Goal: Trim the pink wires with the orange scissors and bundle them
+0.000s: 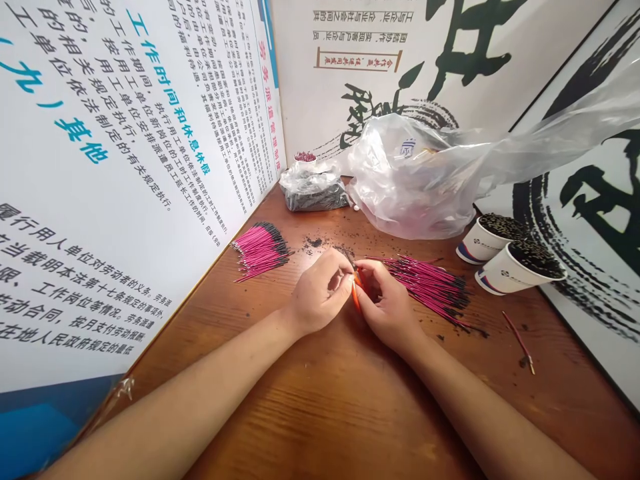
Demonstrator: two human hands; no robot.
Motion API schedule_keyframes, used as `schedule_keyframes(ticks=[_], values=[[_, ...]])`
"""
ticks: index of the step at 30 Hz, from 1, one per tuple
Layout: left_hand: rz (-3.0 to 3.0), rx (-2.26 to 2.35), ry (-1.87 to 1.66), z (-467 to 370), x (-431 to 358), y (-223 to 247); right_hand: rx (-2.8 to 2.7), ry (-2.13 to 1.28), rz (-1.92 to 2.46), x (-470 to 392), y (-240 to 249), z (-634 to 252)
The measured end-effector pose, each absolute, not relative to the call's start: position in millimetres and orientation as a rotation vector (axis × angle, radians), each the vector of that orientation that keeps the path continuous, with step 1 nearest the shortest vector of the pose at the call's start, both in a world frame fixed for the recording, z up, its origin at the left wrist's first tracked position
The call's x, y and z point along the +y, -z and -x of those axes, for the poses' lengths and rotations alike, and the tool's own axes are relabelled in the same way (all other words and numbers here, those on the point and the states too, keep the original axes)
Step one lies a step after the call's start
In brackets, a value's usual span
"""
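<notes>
My left hand (pixel 323 293) is closed in a pinch at the middle of the table. What its fingertips hold is too small to make out. Close beside it, my right hand (pixel 390 300) is wrapped round a small orange-handled tool (pixel 356 293) with a dark tip; its exact kind is partly hidden by the fingers. Left of the hands lies a fanned bundle of pink wires (pixel 260 250) with black ends. Another bundle of pink wires (pixel 430 283), black ends pointing right, spreads beside my right hand.
Two paper cups (pixel 510 270) full of small black pieces stand at the right. A single wire (pixel 519 343) lies before them. A large clear plastic bag (pixel 415 180) and a bagged black bundle (pixel 315 190) sit at the back. Printed panels (pixel 200 133) enclose the wooden table (pixel 310 413).
</notes>
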State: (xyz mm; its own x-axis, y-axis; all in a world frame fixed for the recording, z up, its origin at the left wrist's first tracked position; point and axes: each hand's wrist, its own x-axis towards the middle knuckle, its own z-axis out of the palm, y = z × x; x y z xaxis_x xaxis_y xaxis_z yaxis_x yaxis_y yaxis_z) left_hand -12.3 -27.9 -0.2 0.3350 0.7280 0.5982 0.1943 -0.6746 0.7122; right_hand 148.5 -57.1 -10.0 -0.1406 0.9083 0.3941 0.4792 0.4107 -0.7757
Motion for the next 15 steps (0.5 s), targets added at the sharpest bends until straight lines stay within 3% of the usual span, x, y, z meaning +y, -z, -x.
schedule_keyframes(ticks=[6,15], values=[[-1.694,0.961,-1.424,13,-19,3,-1.797,-0.598,1.22,-58,7,-149],[-1.69,0.996,-1.491,13,-16,5,-1.874,-0.577,1.231,-60,3,-148]])
